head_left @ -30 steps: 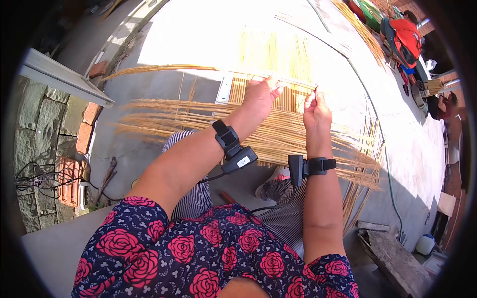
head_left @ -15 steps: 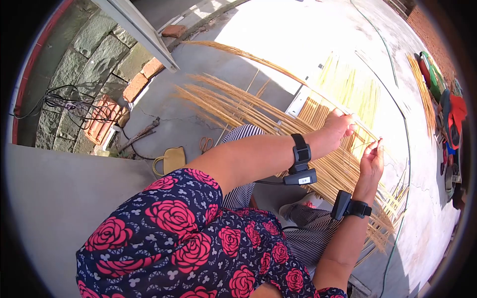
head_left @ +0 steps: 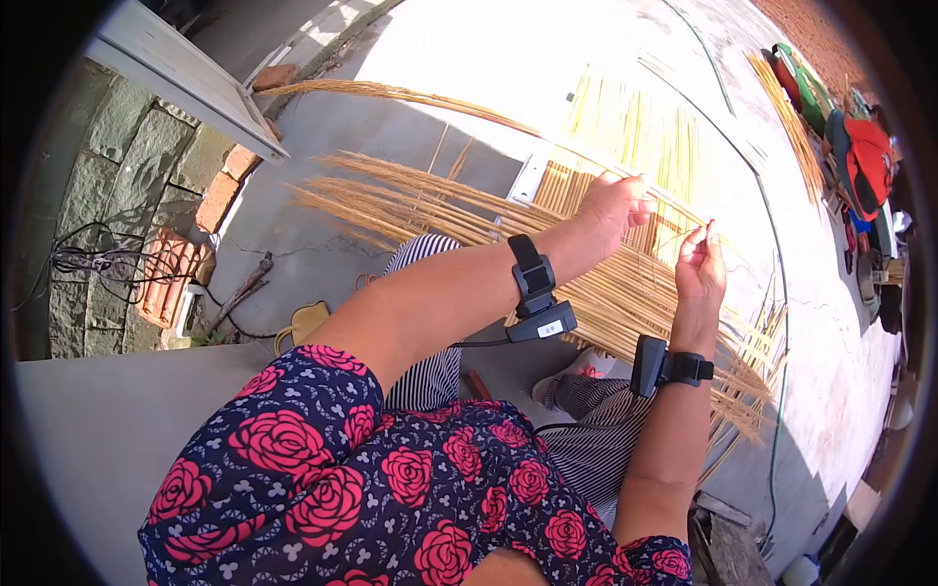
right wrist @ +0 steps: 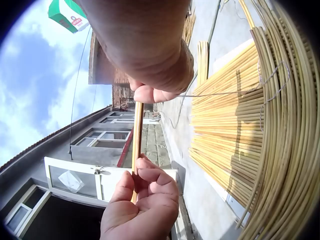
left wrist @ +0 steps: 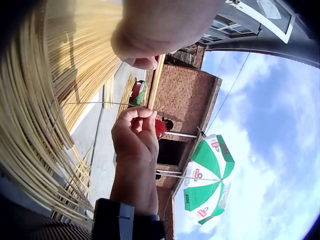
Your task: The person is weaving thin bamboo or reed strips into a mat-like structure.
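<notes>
With your left hand (head_left: 613, 210) you grip a few stalks (head_left: 410, 95), the fingers curled round them. Your right hand (head_left: 701, 262) pinches the same stalks near their right end, finger and thumb together. These stalks pass above the mat (head_left: 565, 188), and their feathery end reaches well beyond the left edge of it.

A thin thread (right wrist: 215, 94) runs from near your right fingertips to the mat; whether you also pinch it, I cannot tell. Along the mat's near edge lies a thick pile (head_left: 420, 186), its feathery ends pointing left over the ground (head_left: 313, 230). A white board (head_left: 529, 177) shows at the mat's left edge.

A yellow bag (head_left: 311, 317) is beside your left arm. In your left wrist view stands a green and white umbrella (left wrist: 210, 180).
</notes>
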Demonstrator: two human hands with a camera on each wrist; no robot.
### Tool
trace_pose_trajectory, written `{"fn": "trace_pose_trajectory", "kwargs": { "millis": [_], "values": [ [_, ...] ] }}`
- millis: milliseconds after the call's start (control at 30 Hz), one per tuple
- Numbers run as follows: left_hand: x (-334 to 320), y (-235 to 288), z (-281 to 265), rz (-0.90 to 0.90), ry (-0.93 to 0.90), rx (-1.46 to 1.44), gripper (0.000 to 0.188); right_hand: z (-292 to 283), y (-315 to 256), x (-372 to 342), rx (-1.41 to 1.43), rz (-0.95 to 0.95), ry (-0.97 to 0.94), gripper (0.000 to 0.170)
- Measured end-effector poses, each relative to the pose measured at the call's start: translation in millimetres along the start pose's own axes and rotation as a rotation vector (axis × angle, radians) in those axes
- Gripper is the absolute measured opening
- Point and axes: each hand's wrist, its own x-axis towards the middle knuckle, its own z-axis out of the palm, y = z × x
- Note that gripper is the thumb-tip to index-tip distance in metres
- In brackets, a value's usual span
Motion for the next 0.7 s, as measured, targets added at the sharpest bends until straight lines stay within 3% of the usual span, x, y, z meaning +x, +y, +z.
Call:
{"fn": "trace_pose_trajectory", "kwargs": {
  "millis": [133,267,500,600,700],
  "values": [
    [-3.5,6.6,2.5,-0.015,0.017,-0.072,0.017,-2.5,2.0,2.1,0.008,0.0,-0.001,0.01],
    [-4.3,15.9,2.7,0.095,0.116,-0.044,0.023,-5.9,-0.1,6.4,0.045,-0.002,0.012,0.01],
    [-3.2,25.5,-2.7,0.151,0.002,-0.104,0.028,2.4,0.5,-0.1,0.108,0.007,-0.031,0.015],
    [-5.3,27.7,-2.7,0.1,0.04,-0.142,0.029,1.0,3.7,3.4,0.069,-0.011,-0.044,0.015],
    [-6.4,31.8,-5.1,0.108,-0.026,-0.141,0.022,7.1,2.3,-0.5,0.035,-0.022,-0.025,0.015]
  ]
}}
